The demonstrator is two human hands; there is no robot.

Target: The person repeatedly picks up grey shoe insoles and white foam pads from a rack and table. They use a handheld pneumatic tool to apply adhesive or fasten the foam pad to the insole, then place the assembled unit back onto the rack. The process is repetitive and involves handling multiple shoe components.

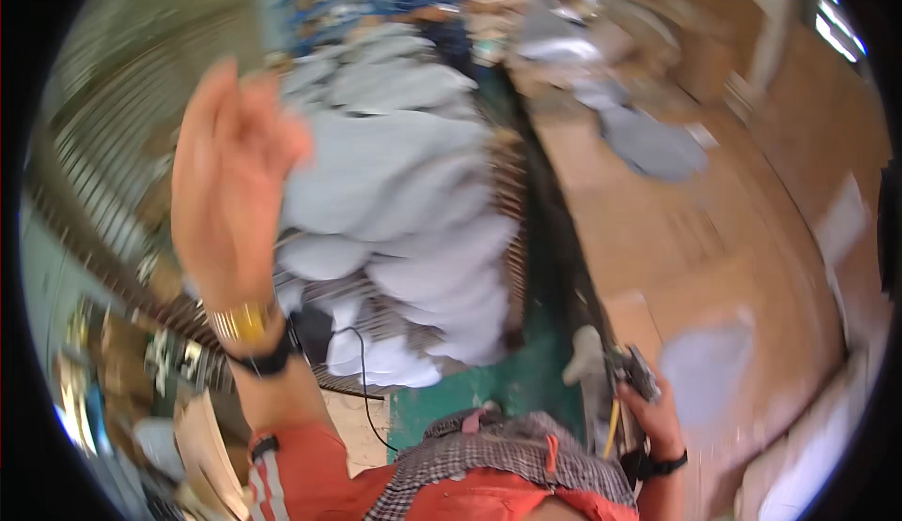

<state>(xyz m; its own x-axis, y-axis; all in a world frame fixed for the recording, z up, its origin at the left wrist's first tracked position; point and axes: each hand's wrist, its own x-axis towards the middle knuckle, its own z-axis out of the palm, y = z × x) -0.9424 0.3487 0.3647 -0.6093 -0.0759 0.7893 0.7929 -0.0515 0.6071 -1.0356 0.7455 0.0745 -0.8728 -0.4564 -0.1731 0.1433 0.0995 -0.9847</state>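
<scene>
Cluttered workshop space fills the frame, with a slatted rack [141, 267] curving down the left and a long brown worktable [658, 230] running up the right. At lower right the right hand [648, 408] is closed round a small dark tool [634, 369] with a yellow part hanging below it, at the table's near edge; the picture is too blurred to tell what kind of tool it is. It looks light and rigid, likely best held by its body as it is now. At centre left the left hand [230, 183] is raised, fingers spread loosely and holding nothing, in front of a heap of pale grey pieces [413, 202] stacked along the rack from mid-frame to the top. Those pieces look soft, thin and light, apt to slide off one another, so taking one by its edge seems safest. More grey pieces [653, 140] lie on the table at upper right. A thin black cord [362, 380] trails down near the lower centre and could snag. Another person [434, 4] in a blue shirt stands at the top centre, well apart.
</scene>
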